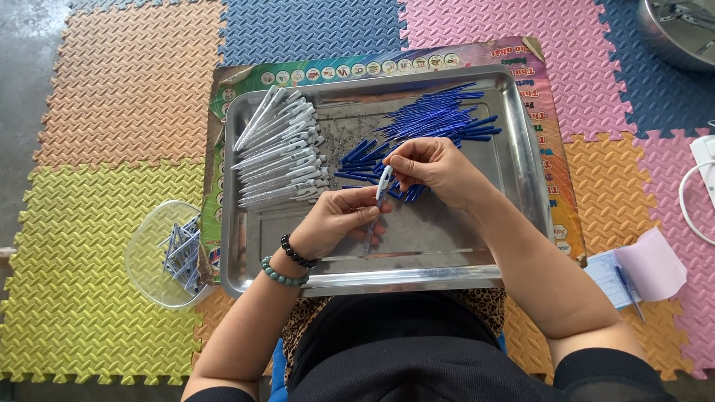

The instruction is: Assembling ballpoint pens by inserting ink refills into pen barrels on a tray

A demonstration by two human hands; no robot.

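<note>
Fingertips of right hand [436, 170] pinching the top of a pen [380, 195], left hand [337, 221] gripping its barrel above the steel tray [514, 149]. Roughly a third done, judging by white barrels [279, 149] stacked far left versus blue refills [439, 119] heaped far right. Finished ones maybe in clear tub [160, 253], left.

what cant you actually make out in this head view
- Head view, the pen between the left hand and right hand: fingers cover most of it, so its state is unclear.
- Shiny metal bowl: cut off by the top right corner.
- Tiny parts scattered in the steel tray: too small to identify.
- Pieces in the clear plastic tub: too small and piled to tell apart.
- White cable: runs off the right edge.
</note>
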